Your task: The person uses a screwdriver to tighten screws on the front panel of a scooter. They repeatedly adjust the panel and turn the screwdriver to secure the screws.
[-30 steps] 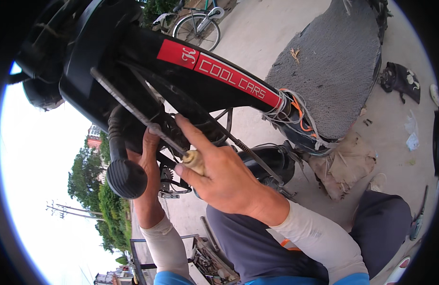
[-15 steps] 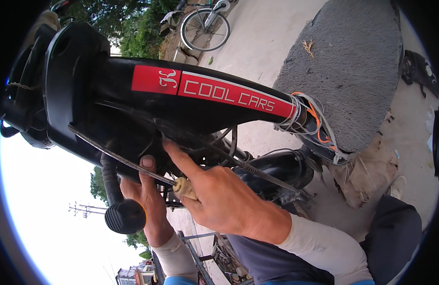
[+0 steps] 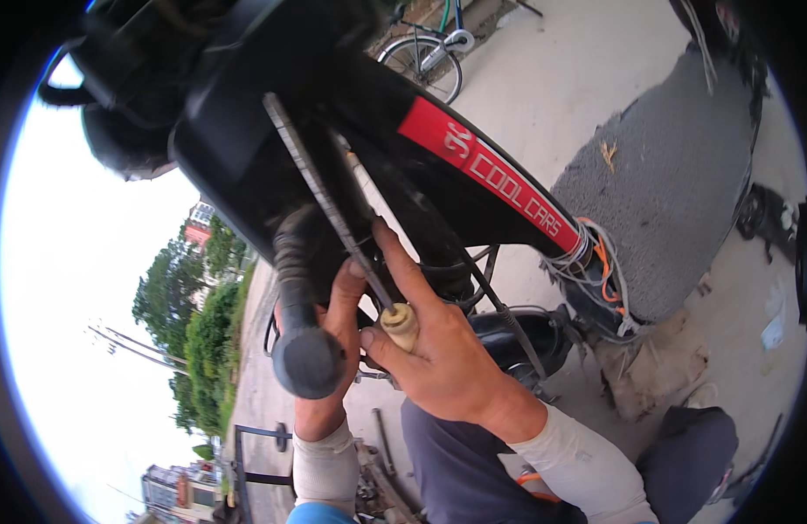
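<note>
My right hand [image 3: 447, 358] is closed round the cream handle of a screwdriver [image 3: 320, 192]. Its long metal shaft points up and left across the black body panel [image 3: 263, 166] of a bike-like vehicle, and the index finger stretches to the panel's underside. Beside it, my left hand [image 3: 338, 327] is raised with the thumb up against the same underside, near the right fingers. Its other fingers are mostly hidden behind a black turn-signal lamp [image 3: 309, 361] on a ribbed stalk, and what they hold cannot be made out.
A black frame tube with a red lettered strip [image 3: 482, 175] slopes to a grey fleecy seat [image 3: 657, 175], bound with cords [image 3: 600, 262]. Below is a black mudguard [image 3: 517, 341]. A bicycle [image 3: 425, 65] stands on the concrete behind; a metal frame [image 3: 263, 454] is at lower left.
The view has tilted, and the vehicle and both hands appear further right. The screwdriver's shaft now stands steeper. My two hands stay close together at the underside of the panel.
</note>
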`<state>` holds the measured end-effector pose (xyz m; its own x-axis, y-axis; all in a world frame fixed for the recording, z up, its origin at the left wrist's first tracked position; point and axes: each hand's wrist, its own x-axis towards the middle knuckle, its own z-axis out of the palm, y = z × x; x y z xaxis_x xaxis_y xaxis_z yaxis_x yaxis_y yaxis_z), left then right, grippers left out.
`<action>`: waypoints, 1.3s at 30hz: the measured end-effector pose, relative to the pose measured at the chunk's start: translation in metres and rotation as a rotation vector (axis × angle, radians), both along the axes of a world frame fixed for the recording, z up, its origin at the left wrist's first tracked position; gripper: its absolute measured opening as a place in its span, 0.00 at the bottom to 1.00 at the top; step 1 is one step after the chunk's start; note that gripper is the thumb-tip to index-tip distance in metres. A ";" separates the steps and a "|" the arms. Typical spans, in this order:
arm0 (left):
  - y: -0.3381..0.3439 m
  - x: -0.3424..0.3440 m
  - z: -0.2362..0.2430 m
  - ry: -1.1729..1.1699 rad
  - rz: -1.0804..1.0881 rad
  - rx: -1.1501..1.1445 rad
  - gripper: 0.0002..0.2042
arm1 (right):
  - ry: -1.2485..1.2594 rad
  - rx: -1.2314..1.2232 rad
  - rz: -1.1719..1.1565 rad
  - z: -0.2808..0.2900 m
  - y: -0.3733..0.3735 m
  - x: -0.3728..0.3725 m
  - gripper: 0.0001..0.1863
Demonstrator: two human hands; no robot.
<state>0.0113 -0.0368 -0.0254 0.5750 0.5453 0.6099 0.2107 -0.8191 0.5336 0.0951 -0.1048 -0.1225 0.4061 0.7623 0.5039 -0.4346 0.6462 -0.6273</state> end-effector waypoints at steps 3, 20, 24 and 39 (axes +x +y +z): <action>-0.003 -0.005 0.005 0.070 0.127 0.019 0.24 | 0.017 -0.032 0.111 0.002 -0.003 0.005 0.52; -0.004 -0.012 0.007 0.166 0.173 0.210 0.21 | 0.079 -0.036 0.089 0.010 -0.027 0.008 0.41; -0.005 -0.014 0.007 0.173 0.174 0.148 0.22 | 0.173 -0.194 -0.121 0.012 -0.053 0.010 0.33; -0.025 -0.047 -0.032 0.256 0.308 0.508 0.32 | 0.348 -0.281 -0.526 0.027 -0.183 0.067 0.20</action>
